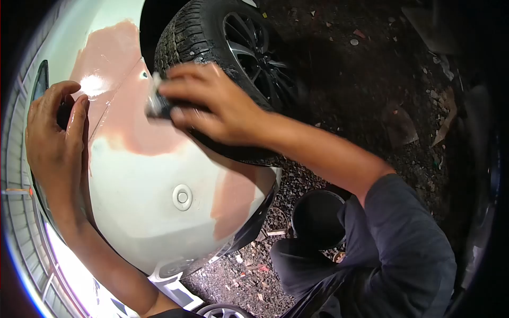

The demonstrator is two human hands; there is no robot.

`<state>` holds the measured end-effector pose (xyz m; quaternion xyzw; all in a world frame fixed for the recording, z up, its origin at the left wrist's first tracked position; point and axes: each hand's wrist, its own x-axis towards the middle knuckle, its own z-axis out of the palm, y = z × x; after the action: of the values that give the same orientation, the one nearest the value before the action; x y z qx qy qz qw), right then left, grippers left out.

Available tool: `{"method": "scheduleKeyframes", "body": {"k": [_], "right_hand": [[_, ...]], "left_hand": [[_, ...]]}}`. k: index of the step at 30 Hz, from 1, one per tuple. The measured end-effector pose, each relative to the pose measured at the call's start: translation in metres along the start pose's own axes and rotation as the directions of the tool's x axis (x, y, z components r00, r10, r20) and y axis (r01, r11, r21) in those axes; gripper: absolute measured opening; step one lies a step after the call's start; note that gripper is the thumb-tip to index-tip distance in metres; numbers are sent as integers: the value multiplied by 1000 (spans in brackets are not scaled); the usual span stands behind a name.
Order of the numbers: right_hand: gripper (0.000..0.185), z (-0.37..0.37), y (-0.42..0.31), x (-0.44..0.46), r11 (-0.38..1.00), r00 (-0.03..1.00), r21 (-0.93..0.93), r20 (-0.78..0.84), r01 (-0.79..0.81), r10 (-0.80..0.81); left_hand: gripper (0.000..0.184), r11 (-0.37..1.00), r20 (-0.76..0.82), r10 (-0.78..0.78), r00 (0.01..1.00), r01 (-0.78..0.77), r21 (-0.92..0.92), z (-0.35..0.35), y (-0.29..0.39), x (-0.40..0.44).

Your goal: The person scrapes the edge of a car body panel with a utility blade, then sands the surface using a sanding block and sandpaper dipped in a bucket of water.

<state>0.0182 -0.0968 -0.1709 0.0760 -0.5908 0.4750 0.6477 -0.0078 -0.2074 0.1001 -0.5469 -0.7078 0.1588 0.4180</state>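
Observation:
My right hand (212,103) is closed round a small grey-and-white pad (155,98), blurred by motion, against the white car panel (143,212). A wide pinkish-brown patch (127,124) with a wet shine covers the panel there, and a thin seam runs through it. At the panel's left edge, my left hand (55,127) has its fingers and thumb curled round something dark that I cannot make out. Wet spots glisten on its fingers. A round raised cap (182,197) sits lower on the panel, left of a second pinkish patch (233,201).
A black tyre (183,40) on a spoked wheel (260,53) stands just beyond my right hand. Beside my bent leg is a black bucket (318,217). Gravel with scraps of litter (254,275) covers the ground. Another wheel (225,311) shows at the bottom edge.

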Motion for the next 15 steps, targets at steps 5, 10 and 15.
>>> {"method": "scheduleKeyframes", "body": {"k": [5,10,15], "right_hand": [[40,5,-2,3,999,998,-41,-49,-30,28],[44,-10,-12,-35,999,995,39,92,19,-23],[39,15,6,40,998,997,-16,-44,61,-62]], "left_hand": [[21,999,30,-50,998,50,1,-2,-1,1],[20,999,3,-21,1000,21,24,-2,1,0],[19,999,21,-38,999,39,-31,-2,0,1]]}}
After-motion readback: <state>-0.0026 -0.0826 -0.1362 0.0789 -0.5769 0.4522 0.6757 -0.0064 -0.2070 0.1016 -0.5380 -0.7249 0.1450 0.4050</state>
